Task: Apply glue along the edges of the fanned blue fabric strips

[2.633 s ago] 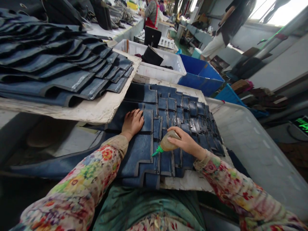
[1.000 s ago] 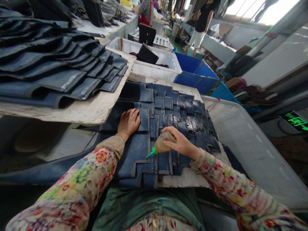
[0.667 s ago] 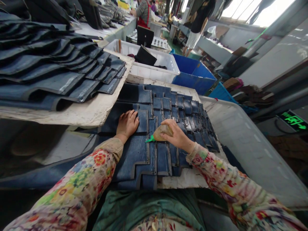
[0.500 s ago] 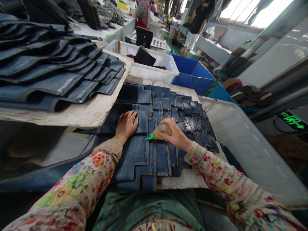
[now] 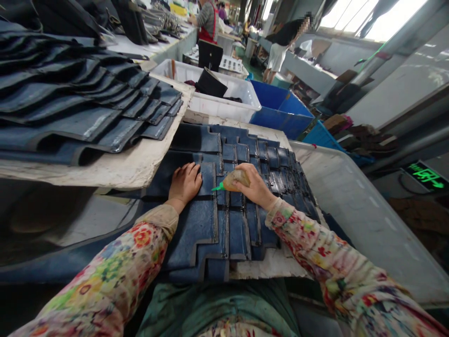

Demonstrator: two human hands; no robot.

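Blue sheet pieces with grey edges point(image 5: 178, 229) lie overlapped in rows on a pale board point(image 5: 273, 264). Flat on the pieces, left of centre, rests my left hand point(image 5: 185, 183), its fingers a little apart and nothing in it. My right hand point(image 5: 254, 186) is wrapped round a yellowish squeeze bottle point(image 5: 234, 179). The bottle's green nozzle point(image 5: 218, 187) points left, with its tip at the grey edge of one piece. Shiny wet-looking streaks run along several edges.
More blue pieces point(image 5: 56, 107) are piled on a board point(image 5: 147, 164) at the left. Beyond stand a white bin point(image 5: 224, 106) and a blue bin point(image 5: 280, 105); a translucent tub point(image 5: 372, 210) is at the right. Two people stand in the background.
My right hand and the bottle have moved a little away from me along the piece's edge. My left hand stays put. A person in the background has bent forward.
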